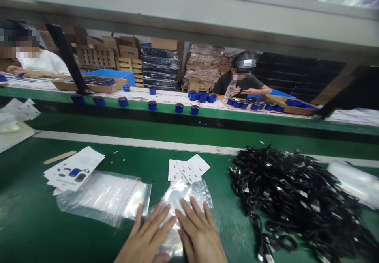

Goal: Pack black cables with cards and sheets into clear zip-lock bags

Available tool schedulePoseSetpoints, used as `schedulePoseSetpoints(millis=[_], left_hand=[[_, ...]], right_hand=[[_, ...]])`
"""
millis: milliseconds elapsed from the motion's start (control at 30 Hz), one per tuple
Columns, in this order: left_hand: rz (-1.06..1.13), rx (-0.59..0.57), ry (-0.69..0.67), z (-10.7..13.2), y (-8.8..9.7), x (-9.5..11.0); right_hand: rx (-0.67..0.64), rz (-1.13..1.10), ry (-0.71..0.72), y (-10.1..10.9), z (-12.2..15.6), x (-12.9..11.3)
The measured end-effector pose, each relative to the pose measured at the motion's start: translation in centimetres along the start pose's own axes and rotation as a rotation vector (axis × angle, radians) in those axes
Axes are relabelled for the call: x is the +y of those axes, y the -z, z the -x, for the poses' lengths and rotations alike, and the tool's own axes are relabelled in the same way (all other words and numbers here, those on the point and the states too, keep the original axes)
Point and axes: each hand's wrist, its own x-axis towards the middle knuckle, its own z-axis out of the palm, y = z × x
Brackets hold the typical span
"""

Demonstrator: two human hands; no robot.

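Green matting covers the work surface (35, 223); nearest the camera, the left hand (146, 237) and right hand (199, 235) lie flat with fingers stretched out and close together, gripping nothing, pressing a clear zip bag (183, 200) onto the mat; the bag is glossy and wrinkled (what it contains cannot be made out), its long axis running away from the person and slanting slightly right, the sealed strip at the far end. Just left lies a stack of clear bags (103, 196); beyond it, printed leaflets (74, 170); small white cards (188, 169) sit just past the bag; a heap of black cables (296, 196) spreads to the right. Farther off, blue-lidded jars (152, 105) line a conveyor; two other people work beyond; cartons are stacked at the back.
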Motion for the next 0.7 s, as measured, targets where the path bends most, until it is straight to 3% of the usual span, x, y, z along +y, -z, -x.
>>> schedulePoseSetpoints(millis=[200,367,433,533,700], left_hand=[[-0.027,-0.12,0.19,-0.1,1.8,-2.7],[0.028,-0.145,0.106,-1.0,4.1,-2.6],[0.061,-0.095,0.119,-1.6,4.1,-2.0],[0.068,0.073,0.139,-2.7,3.3,-1.0],[0.16,0.234,0.076,-3.9,2.8,-0.3]], right_hand=[[0.104,0.058,0.038,0.1,0.1,0.3],[0.189,0.075,0.144,0.0,0.1,1.2],[0.186,0.039,0.164,0.0,0.3,1.4],[0.226,-0.056,0.105,0.0,0.5,1.0],[0.458,-0.321,-0.135,0.6,0.8,-0.8]])
